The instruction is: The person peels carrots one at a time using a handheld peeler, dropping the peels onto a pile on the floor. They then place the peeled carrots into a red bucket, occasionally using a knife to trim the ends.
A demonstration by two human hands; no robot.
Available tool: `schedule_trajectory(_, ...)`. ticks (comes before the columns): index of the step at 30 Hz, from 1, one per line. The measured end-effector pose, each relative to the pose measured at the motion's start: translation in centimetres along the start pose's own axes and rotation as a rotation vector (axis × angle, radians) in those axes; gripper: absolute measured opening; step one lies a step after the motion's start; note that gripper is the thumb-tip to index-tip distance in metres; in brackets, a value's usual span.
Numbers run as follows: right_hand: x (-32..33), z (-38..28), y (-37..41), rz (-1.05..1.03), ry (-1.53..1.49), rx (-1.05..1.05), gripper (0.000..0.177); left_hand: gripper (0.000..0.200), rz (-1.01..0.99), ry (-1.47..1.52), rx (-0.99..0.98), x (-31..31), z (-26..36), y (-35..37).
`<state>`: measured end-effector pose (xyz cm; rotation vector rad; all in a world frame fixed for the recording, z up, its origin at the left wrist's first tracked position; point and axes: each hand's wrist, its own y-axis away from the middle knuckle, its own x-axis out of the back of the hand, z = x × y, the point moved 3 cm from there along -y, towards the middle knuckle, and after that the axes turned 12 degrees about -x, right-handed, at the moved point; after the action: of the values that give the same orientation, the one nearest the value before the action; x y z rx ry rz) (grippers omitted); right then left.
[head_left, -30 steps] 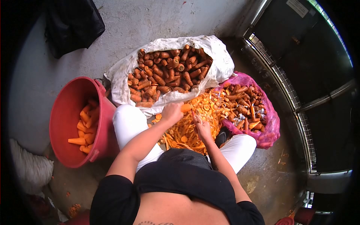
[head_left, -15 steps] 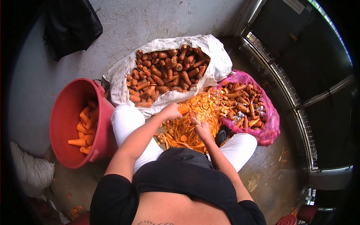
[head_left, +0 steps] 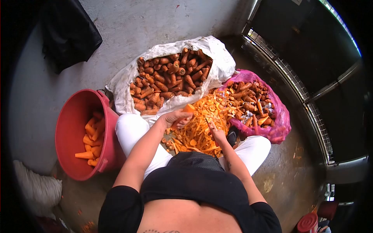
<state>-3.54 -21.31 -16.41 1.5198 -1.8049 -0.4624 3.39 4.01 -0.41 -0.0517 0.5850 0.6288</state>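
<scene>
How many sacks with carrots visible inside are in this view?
2. The white sack lies ahead, beyond the left knee; the pink sack is beside it, to the right. Possibly a third: the pale bundle at lower left shows no contents, so it isn't counted.

Bucket [head_left: 111,145] left of peelings [head_left: 199,134], carrot sack [head_left: 128,87] behind, mesh sack [head_left: 280,112] right

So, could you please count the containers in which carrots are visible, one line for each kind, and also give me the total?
Red bucket: 1
White sack: 1
Pink net bag: 1
Total: 3
</scene>
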Motion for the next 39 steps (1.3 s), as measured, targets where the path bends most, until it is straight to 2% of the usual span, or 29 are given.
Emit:
schedule_trajectory(3,0.3,0.1,0.6,0.001,0.069,0.003,0.054,0.055,-0.004,0.126,-0.047,-0.1,-0.1,0.2)
schedule_trajectory(5,0.5,0.5,0.1,0.032,0.183,-0.040,0.052,0.063,-0.019,0.090,-0.092,-0.5,0.3,0.4)
schedule_trajectory(9,0.6,-1.4,3.4,0.072,0.069,0.078,0.051,0.070,0.050,0.176,-0.086,-0.5,-0.7,0.4)
schedule_trajectory(11,0.8,-3.1,5.2,0.097,0.057,0.117,0.053,0.069,0.209,0.215,-0.099,-0.6,-1.0,0.6)
schedule_trajectory(13,0.8,-4.8,7.0,0.060,0.060,0.061,0.051,0.067,0.376,0.208,-0.129,-0.7,-1.0,1.0)
schedule_trajectory(15,0.4,-5.9,7.3,0.006,0.036,0.048,0.053,0.054,0.426,0.177,-0.130,-0.3,-1.4,1.3)
schedule_trajectory(17,-0.4,-6.9,8.3,-0.016,-0.058,0.134,0.054,0.045,0.516,0.163,-0.108,0.9,-2.4,1.2)
schedule_trajectory(18,-0.9,-7.3,9.2,-0.029,-0.108,0.172,0.054,0.031,0.604,0.170,-0.167,0.8,-2.4,1.2)
schedule_trajectory(19,-1.1,-7.5,9.6,-0.044,-0.160,0.207,0.055,0.029,0.629,0.090,-0.164,1.0,-2.7,1.2)
schedule_trajectory(20,-1.2,-6.8,8.2,-0.078,-0.091,0.098,0.055,0.027,0.654,0.010,-0.157,1.2,-3.0,1.2)
schedule_trajectory(21,-1.3,-6.7,8.1,-0.090,-0.100,0.077,0.054,0.025,0.679,-0.071,-0.150,1.2,-3.1,1.3)
schedule_trajectory(23,-1.9,-6.4,7.6,-0.118,-0.119,0.034,0.055,0.025,0.680,-0.113,-0.159,1.1,-3.1,1.2)
schedule_trajectory(24,-2.7,-6.1,7.1,-0.006,-0.262,0.175,0.056,0.026,0.674,-0.122,-0.174,1.1,-3.3,1.1)
schedule_trajectory(25,-2.5,-5.6,6.0,-0.128,-0.187,0.044,0.059,0.026,0.666,-0.132,-0.184,0.9,-3.4,1.1)
schedule_trajectory(26,-2.5,-5.2,5.1,-0.140,-0.183,0.036,0.062,0.028,0.630,-0.175,-0.211,1.2,-3.7,0.7)
schedule_trajectory(29,-2.3,-5.5,5.3,-0.106,-0.251,0.037,0.048,0.037,0.671,0.048,-0.205,0.3,-3.3,0.5)
schedule_trajectory(31,-2.0,-5.7,5.1,-0.116,-0.275,0.029,0.045,0.045,0.566,0.168,-0.220,0.4,-2.8,0.4)
schedule_trajectory(33,-1.8,-5.9,4.9,-0.166,-0.262,0.007,0.060,0.047,0.516,0.276,-0.293,0.6,-2.9,0.3)
schedule_trajectory(34,-1.8,-5.9,4.8,-0.182,-0.260,0.001,0.069,0.041,0.585,0.327,-0.300,0.9,-3.0,0.2)
schedule_trajectory(37,-1.9,-6.5,5.0,-0.177,-0.283,0.017,0.066,0.036,0.658,0.235,-0.397,0.7,-1.5,0.6)
schedule_trajectory(39,-2.0,-7.1,5.5,-0.173,-0.286,0.029,0.064,0.043,0.754,0.250,-0.493,2.0,0.0,1.1)
